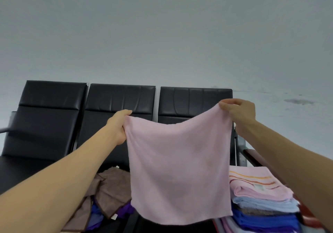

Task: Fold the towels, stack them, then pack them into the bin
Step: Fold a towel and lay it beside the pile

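A pale pink towel (pixel 180 169) hangs spread in the air in front of me, above the bench seat. My left hand (pixel 118 126) grips its upper left corner. My right hand (pixel 239 111) pinches its upper right corner, a little higher. Folded towels (pixel 261 198) lie stacked at the lower right: pink with orange stripes on top, then light blue, brown and blue below. A loose heap of brown and purple towels (pixel 108 196) lies at the lower left, partly hidden by the pink towel. No bin is in view.
A black padded three-seat bench (pixel 119 102) stands against a grey wall. Its metal frame and a dark red armrest (pixel 252 158) sit at the right, beside the folded stack.
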Tool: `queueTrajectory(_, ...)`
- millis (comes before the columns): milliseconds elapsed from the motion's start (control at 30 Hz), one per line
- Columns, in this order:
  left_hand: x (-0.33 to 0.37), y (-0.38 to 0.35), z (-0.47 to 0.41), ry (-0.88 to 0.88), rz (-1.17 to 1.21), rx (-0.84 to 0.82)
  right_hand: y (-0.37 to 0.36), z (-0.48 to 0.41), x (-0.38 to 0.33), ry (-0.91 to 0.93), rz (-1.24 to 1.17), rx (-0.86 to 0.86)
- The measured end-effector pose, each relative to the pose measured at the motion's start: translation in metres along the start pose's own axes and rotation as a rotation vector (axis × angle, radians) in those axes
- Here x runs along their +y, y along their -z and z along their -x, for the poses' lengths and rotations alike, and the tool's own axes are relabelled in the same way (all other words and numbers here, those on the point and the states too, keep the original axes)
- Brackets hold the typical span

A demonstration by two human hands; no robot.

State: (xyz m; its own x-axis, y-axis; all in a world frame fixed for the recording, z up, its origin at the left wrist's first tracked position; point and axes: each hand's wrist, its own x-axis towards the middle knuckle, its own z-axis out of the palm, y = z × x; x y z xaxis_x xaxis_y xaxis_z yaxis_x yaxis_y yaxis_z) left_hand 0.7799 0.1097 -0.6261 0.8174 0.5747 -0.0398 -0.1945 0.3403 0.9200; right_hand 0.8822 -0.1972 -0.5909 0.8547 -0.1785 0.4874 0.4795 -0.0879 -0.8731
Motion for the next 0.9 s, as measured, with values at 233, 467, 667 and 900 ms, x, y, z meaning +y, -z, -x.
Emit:
queueTrajectory(233, -0.005, 0.005, -0.015, -0.423, -0.531, 0.153, 0.014, 0.001, 0.006, 0.177, 0.359, -0.059)
queueTrajectory(467, 0.006, 0.012, -0.005, -0.511, -0.913, -0.038, 0.035, -0.003, 0.003, 0.219, 0.715, -0.202)
queueTrajectory(667, 0.013, 0.009, 0.003, -0.668, -1.186, 0.022, 0.034, -0.008, 0.006, 0.303, 0.949, -0.167)
queueTrajectory(900, 0.015, -0.001, -0.003, -0.724, -1.432, -0.002, 0.027, -0.007, 0.007, 0.343, 1.034, -0.217)
